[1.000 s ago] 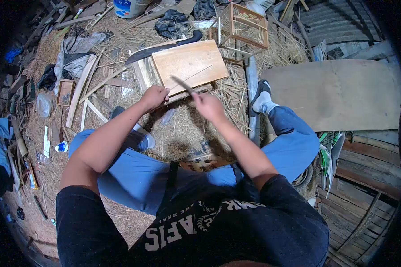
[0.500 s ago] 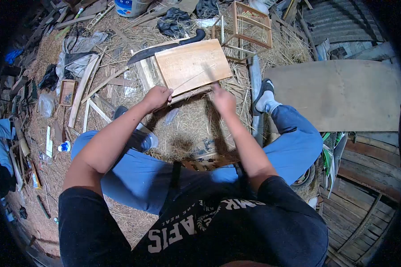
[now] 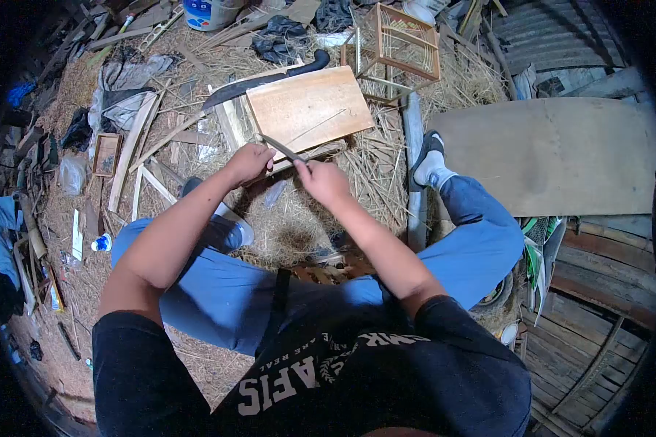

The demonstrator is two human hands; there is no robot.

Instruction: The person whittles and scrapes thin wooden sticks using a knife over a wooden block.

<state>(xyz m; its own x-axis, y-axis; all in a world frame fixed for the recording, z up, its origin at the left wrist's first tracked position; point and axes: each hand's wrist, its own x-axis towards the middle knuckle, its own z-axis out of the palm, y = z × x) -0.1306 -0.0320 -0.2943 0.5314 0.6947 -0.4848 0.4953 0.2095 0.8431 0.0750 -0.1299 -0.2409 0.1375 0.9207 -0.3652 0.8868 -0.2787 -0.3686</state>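
Observation:
My left hand (image 3: 251, 163) is closed at the near left corner of a wooden board (image 3: 310, 102), pinching the end of a thin stick (image 3: 321, 124) that slants across the board. In my right hand (image 3: 323, 182) is a knife (image 3: 280, 148), its blade pointing left across the board's near edge, close to my left fingers. Whether the blade touches the stick I cannot tell. A large machete (image 3: 266, 81) with a black curved handle lies along the board's far side.
Beyond the board stands a small wooden frame with thin bars (image 3: 408, 44). Wood strips (image 3: 133, 153) and a small wooden box (image 3: 107, 154) lie on the straw-covered ground at left. A wide flat panel (image 3: 547, 156) is at right, beside my shoe (image 3: 426, 156).
My right hand has moved left and the knife has swung from pointing away over the board to pointing left, near my left hand. My left hand stays almost in place.

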